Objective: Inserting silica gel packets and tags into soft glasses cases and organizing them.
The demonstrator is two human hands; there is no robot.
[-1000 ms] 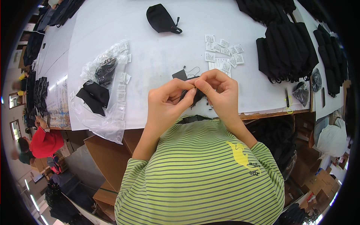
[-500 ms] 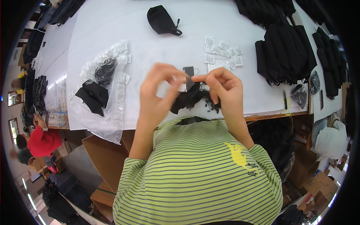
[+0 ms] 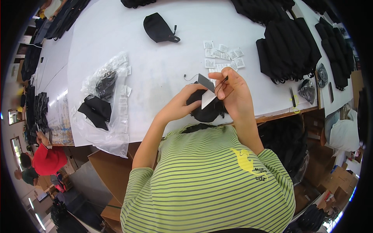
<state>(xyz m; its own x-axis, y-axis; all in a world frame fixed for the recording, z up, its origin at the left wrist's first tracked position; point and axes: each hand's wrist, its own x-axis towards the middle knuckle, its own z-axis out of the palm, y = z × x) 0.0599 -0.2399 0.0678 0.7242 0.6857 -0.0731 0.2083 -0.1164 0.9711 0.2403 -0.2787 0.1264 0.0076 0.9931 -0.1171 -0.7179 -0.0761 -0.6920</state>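
The white table (image 3: 167, 66) spreads beneath a black bundle (image 3: 206, 115). Over the bundle, left hand (image 3: 179, 103) and right hand (image 3: 235, 95) work — the left pinching a white tag (image 3: 208, 99), probably light, stiffish, best taken by its edges; the right's fingertips grasping a cord (image 3: 226, 79), likely limp.

Table (image 3: 163, 64), near centre: hang tag (image 3: 206, 82) between left hand (image 3: 178, 107) and right hand (image 3: 237, 96), cloth bundle (image 3: 208, 114) under it. Beyond right hand: loose labels (image 3: 210, 63). Far, left of labels: cloth pouch (image 3: 157, 28). Left: plastic bag (image 3: 114, 136), folded cloth (image 3: 95, 112) on it. Right: cloth stack (image 3: 289, 50); nearer, tweezers or snips (image 3: 292, 97), wrapped bundle (image 3: 306, 92) just right.
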